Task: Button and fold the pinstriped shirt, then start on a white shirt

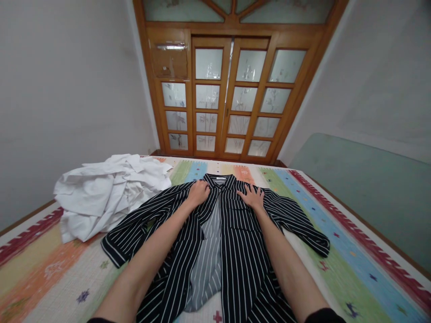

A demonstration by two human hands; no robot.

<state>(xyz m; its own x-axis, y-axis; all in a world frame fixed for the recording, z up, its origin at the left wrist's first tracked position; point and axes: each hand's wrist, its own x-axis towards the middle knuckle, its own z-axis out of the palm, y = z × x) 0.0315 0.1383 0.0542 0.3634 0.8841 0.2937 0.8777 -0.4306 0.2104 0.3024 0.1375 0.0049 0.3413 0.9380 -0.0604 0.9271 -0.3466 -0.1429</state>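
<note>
A black shirt [237, 237] with white stripes lies spread on the bed, its collar [220, 180] at the far end and its sleeves out to both sides. The front hangs apart in the middle, showing the paler inside of the back. My left hand [198, 193] rests by the collar's left side, fingers curled in on the cloth. On the other side of the collar, my right hand [252, 197] lies flat on the shoulder and upper chest with fingers spread. My forearms cover parts of both front panels.
A heap of crumpled white cloth [104, 193] lies left of the shirt, near the left sleeve. The bed cover [336, 233] is striped in many colours. Beyond the bed stand wooden doors [232, 94] with glass panes. A pale green board [367, 179] runs along the right side.
</note>
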